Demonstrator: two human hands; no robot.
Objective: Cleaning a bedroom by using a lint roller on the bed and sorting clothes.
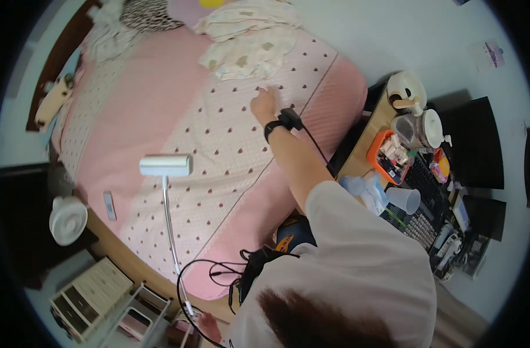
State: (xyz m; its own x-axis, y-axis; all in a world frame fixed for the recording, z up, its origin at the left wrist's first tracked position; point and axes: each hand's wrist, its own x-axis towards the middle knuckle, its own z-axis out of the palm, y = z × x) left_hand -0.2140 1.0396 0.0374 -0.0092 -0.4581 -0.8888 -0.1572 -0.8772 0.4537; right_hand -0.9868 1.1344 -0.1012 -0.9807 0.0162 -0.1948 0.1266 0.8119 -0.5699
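My left hand [209, 326], low in the picture, is closed at the end of a long thin white handle, partly hidden by a black cable. That handle belongs to a lint roller [167, 223], whose wide pale head lies on the pink and white bedspread [218, 142]. Stretched far forward, my right hand [264, 104] rests on the spotted part of the bedspread, fingers curled down and drawn together. Whatever they pinch, if anything, is too small to make out. Just beyond them is a crumpled cream patterned cloth [250, 55]. A black band with a small device [289, 119] circles my right wrist.
At right stands a desk with an orange basket [389, 156], a clear jar [413, 130], a plastic cup [404, 200], keyboards and monitors [471, 142]. A grey remote [110, 205] lies on the bed's left edge, near a white fan [68, 220]. Drawers [96, 293] stand lower left.
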